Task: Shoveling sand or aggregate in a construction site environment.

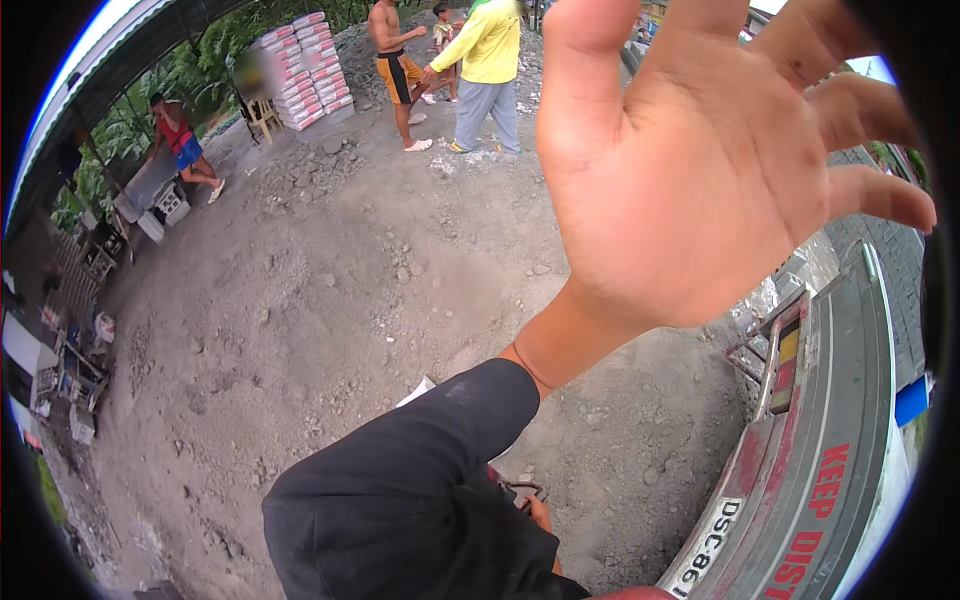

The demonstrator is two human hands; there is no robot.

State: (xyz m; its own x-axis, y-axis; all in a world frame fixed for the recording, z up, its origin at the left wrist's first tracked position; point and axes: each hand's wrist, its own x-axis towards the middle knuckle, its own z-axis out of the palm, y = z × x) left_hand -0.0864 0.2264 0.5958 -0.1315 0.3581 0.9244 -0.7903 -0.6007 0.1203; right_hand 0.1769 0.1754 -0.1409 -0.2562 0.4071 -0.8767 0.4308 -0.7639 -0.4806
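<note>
My left hand [690, 180] is raised close in front of me, palm turned toward me, fingers spread and holding nothing. Its arm wears a black sleeve [400, 460] that crosses the lower middle of the view. Low down, my right hand [541, 516] shows only in part beside that sleeve. Its fingers look closed at a small dark thing [522, 490], mostly hidden. A white edge [418, 390] of something flat sticks out behind the sleeve.
A truck's grey rear [810, 450] stands close on the right. Grey gravelly ground [420, 270] spreads ahead. Stacked sacks [308, 72] stand at the back, near a person in yellow [490, 45] and a shirtless person [395, 55]. Another person [180, 140] leans at the left, by crates [170, 203].
</note>
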